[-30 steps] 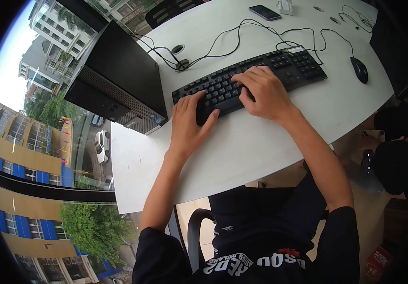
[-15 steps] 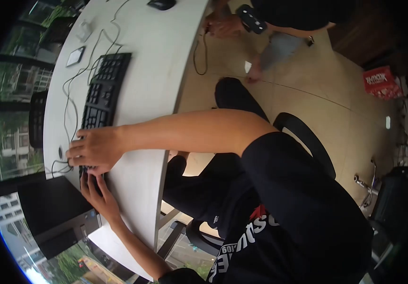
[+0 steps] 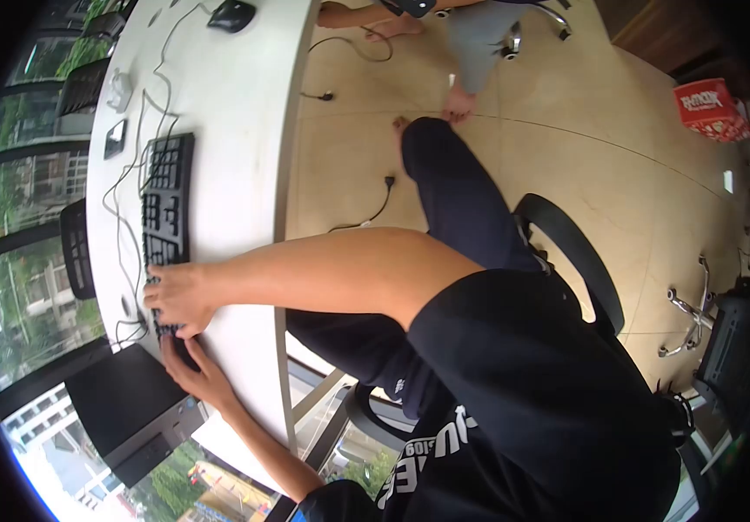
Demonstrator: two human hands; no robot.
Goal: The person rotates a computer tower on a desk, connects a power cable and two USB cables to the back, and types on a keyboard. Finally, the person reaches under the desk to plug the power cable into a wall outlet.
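Note:
A black keyboard (image 3: pixel 164 196) lies on the white table, its near end under my hands. My right hand (image 3: pixel 182 297) rests over the keys, palm down with fingers apart and bent a little. Just below it in the picture, my left hand (image 3: pixel 199 376) lies at the keyboard's end, fingers stretched toward the keys. The right hand partly covers the keys, and the left fingertips are hard to make out. Neither hand grasps anything.
On the white table (image 3: pixel 236 165) are a black mouse (image 3: pixel 231 16), a phone-like object (image 3: pixel 115 139) and loose cables. A black computer case (image 3: pixel 131 413) stands beside it. Another person's arm (image 3: pixel 349 15) shows at the top. A plug cable (image 3: pixel 388 184) and red box (image 3: pixel 711 109) are on the floor.
The view has shifted, bringing the whole mouse and more floor cables into sight. My hands stay over the keyboard. The other person's arm is now nearer the top edge.

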